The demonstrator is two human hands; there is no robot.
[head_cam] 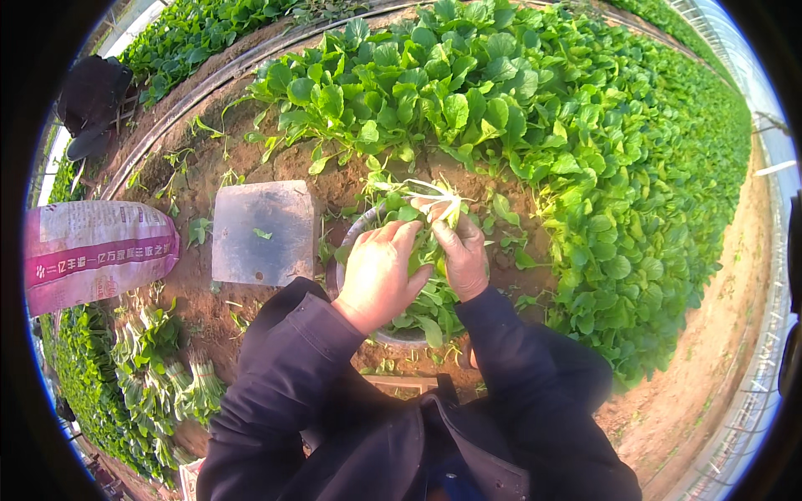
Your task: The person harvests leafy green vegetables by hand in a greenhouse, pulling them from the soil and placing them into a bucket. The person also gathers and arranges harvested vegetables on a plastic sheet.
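Note:
Both my hands meet over a round basin point(352, 241) standing on the soil before me. My right hand point(462, 253) grips a small leafy green plant point(442, 203) near its pale stem end, which points away from me. My left hand point(385, 269) is beside it on the left, fingers curled over the plant's leaves; what its fingertips hold is partly hidden, and I cannot tell whether they grip. Under my hands, more loose green leaves point(432, 313) lie in the basin. Dark sleeves cover both arms up to the wrists.
Left of the basin is a translucent plastic block or container point(263, 232), with a printed sack point(100, 250) farther left. Tied bundles of greens point(200, 385) lie at lower left. Dense leafy plants point(601, 188) grow ahead and right. A dark object point(94, 100) stands at upper left.

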